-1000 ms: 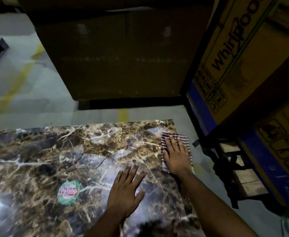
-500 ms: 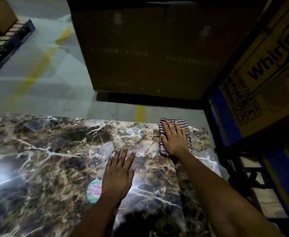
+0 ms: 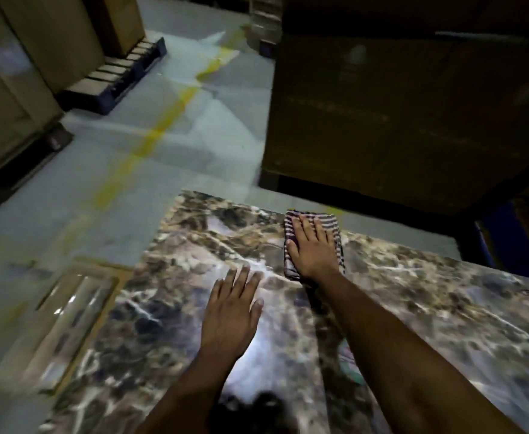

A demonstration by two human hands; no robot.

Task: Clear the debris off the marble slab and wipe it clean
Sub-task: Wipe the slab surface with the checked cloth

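Observation:
A glossy brown marble slab with white veins fills the lower frame. My right hand presses flat, fingers straight, on a folded striped cloth near the slab's far edge. My left hand rests flat on the bare marble, just nearer and to the left of the cloth. A round green and red sticker shows partly beside my right forearm. I see no loose debris on the visible surface.
A big dark cardboard box stands right behind the slab. More boxes on pallets line the left. A grey floor with a yellow line lies between. A flat shiny tan panel lies at the slab's left edge.
My right hand and cloth slid left along the slab's far edge, and my left hand moved left with it. The view swung left, so the slab's left end and the floor show.

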